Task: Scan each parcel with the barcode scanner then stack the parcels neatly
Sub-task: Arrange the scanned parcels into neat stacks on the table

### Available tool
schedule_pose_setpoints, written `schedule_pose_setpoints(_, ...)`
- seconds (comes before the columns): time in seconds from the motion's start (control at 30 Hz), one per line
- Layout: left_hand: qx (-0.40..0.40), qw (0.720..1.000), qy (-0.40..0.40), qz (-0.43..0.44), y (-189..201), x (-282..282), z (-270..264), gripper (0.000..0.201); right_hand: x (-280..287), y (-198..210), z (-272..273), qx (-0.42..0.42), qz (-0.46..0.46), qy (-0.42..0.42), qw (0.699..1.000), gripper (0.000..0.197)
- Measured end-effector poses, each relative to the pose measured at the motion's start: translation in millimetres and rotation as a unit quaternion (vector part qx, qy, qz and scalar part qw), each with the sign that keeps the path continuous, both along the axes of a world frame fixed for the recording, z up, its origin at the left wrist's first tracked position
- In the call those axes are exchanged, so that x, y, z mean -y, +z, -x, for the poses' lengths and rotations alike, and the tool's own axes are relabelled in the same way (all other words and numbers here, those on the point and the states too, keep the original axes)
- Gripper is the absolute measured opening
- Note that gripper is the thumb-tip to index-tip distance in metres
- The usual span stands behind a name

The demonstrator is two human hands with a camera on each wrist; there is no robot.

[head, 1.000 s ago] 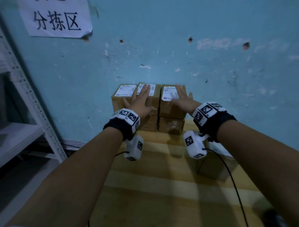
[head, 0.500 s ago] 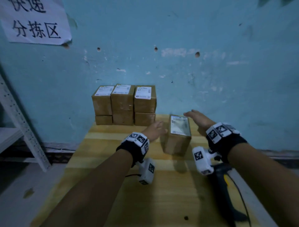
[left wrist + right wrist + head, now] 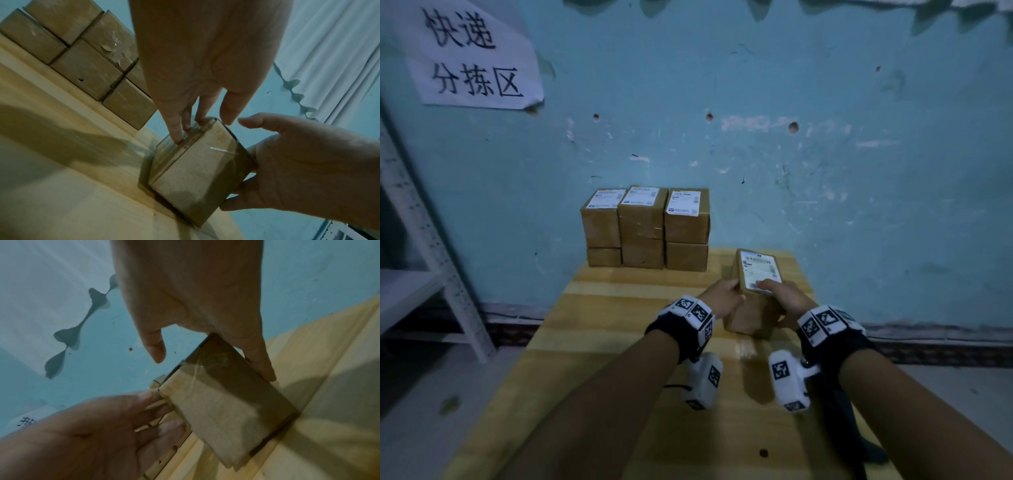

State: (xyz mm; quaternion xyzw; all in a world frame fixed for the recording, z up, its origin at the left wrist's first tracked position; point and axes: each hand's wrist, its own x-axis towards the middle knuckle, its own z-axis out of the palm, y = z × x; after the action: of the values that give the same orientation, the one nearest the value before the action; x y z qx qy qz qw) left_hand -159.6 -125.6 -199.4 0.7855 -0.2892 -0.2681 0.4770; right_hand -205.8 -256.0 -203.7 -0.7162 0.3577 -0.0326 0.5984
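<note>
Since half a second ago, both hands have been closed in on the loose parcel (image 3: 755, 294), which stands on the desk (image 3: 619, 342) right of the stack (image 3: 645, 228). The left hand (image 3: 722, 299) is pressed with straight fingers against its left side; the right hand (image 3: 786, 301) is curled round the right side, thumb on the label. Slippage is judged possible, since the left grip is by fingertips only and the wrapping appears glossy. Finger placement is shown only in the wrist views; the label, and a dark object by the right forearm, perhaps the scanner (image 3: 835, 404), only in the head view.
</note>
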Motion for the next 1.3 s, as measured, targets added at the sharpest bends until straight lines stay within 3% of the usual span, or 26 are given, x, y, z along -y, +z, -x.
schedule_pose_setpoints(0.1, 0.022, 1.0, 0.002, 0.014, 4.4, -6.4, 4.6, 0.046, -12.6, 10.5, 9.8, 0.041, 0.008, -0.003, 0.999, 0.037)
schedule_pose_setpoints(0.27, 0.037, 0.997, 0.015, 0.073, 25.5, -11.6, 13.3, 0.047, -17.6, 23.2, 11.8, 0.151, 0.019, -0.058, 0.987, 0.079)
schedule_pose_setpoints(0.43, 0.046, 0.984, 0.066, 0.159, 49.9, -20.8, 7.8, 0.057, -50.5, 63.8, 18.4, 0.256, 0.002, -0.08, 0.963, 0.083)
schedule_pose_setpoints(0.6, 0.103, 0.962, 0.144, 0.21, 83.0, -51.6, -8.7, 0.071, -77.3, 86.9, -7.9, 0.311, 0.012, -0.036, 0.95, 0.093)
schedule_pose_setpoints(0.7, 0.089, 0.951, 0.171, 0.242, 101.2, -79.4, -18.0, 0.062, -103.4, 102.3, -21.5, 0.308, 0.025, 0.018, 0.951, 0.095)
schedule_pose_setpoints(0.77, 0.094, 0.947, 0.185, 0.244, 106.1, -98.3, -36.1, 0.056, -122.7, 112.4, -30.3, 0.32, 0.004, 0.066, 0.945, 0.082)
schedule_pose_setpoints(0.83, 0.118, 0.944, 0.198, 0.236, 111.1, -116.9, -52.3, 0.055, -135.6, 120.7, -47.8, 0.349, -0.041, 0.109, 0.93, 0.064)
schedule_pose_setpoints(0.93, 0.108, 0.931, 0.232, 0.26, 118.7, -138.6, -75.0, 0.055, -154.3, 133.1, -80.6, 0.369, -0.075, 0.149, 0.914, 0.058)
schedule_pose_setpoints(1.13, 0.073, 0.908, 0.266, 0.314, 122.9, -161.8, -129.1, 0.055, -183.5, 140.2, -151.8, 0.348, -0.162, 0.184, 0.905, 0.069)
schedule_pose_setpoints(1.3, 0.04, 0.9, 0.274, 0.338, 124.3, -171.3, -182.4, 0.065, -193.3, 133.5, -211.8, 0.366, -0.167, 0.194, 0.895, 0.075)
